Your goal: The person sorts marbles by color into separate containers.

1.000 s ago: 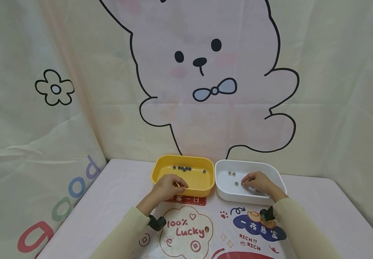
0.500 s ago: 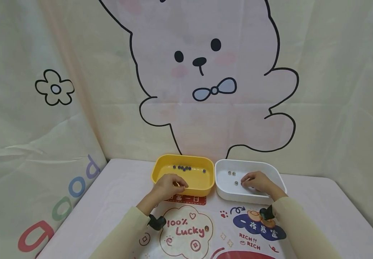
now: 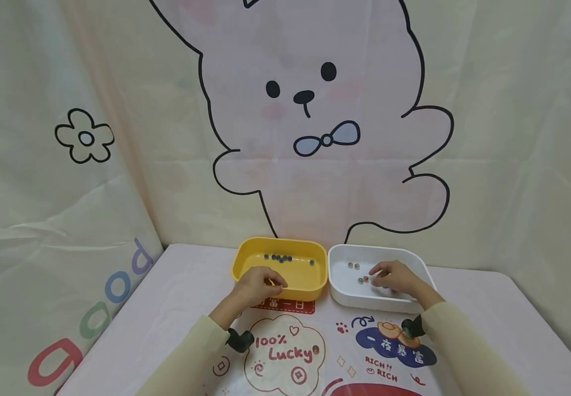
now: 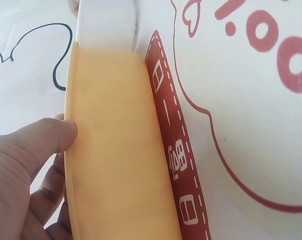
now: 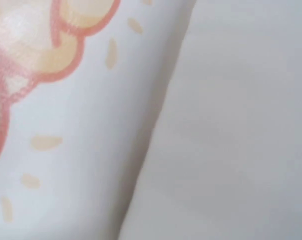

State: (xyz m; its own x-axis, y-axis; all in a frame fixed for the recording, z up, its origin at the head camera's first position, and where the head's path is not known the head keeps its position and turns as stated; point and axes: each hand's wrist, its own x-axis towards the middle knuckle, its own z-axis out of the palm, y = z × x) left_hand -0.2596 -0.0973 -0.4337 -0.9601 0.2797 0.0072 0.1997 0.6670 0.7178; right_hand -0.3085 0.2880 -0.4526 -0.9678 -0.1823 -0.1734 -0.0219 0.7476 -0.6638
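My left hand (image 3: 258, 286) is at the front rim of a yellow tray (image 3: 300, 278). In the left wrist view the thumb (image 4: 56, 134) lies over the rim, with curled fingers on its other side, gripping it. Several dark blue beads (image 3: 281, 259) lie along the far side of that tray. My right hand (image 3: 395, 278) reaches into a white tray (image 3: 342, 294), thumb and index finger slightly apart. Just left of its fingertips lie a red bead (image 3: 366, 279) and a pale greenish bead (image 3: 360, 280). The palm hides part of the tray floor. The right wrist view does not show the hand.
Two pale beads (image 3: 353, 265) sit farther back in the white tray. A brown bead (image 3: 316, 350) lies on the printed tablecloth (image 3: 285, 379) near the word "Lucky". The trays stand side by side near the back wall cloth (image 3: 305, 203).
My right hand's fingertips have drawn slightly away, and the red bead now shows beside the greenish one. My left hand keeps its place at the yellow tray.
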